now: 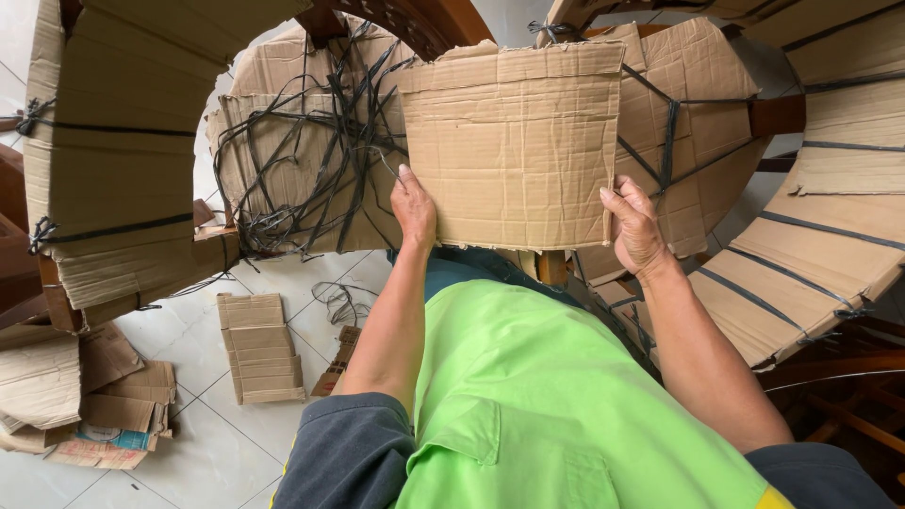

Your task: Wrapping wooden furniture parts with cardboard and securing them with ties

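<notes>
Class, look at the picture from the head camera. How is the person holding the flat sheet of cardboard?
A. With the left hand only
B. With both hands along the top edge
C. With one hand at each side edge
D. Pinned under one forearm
C: the left hand grips the left edge of the cardboard sheet and the right hand grips its right edge, both near the bottom corners.

Ahead of me, the cardboard sheet (514,146) I grip with my left hand (415,209) and right hand (636,226) fills the frame's upper centre. Tangled black straps (311,160) block the upper left centre; cardboard-wrapped curved furniture (113,151) walls the left, another wrapped piece (820,226) the right. Open tiled floor (203,452) lies lower left, between cardboard scraps (259,347) and a flattened pile (85,405).
</notes>
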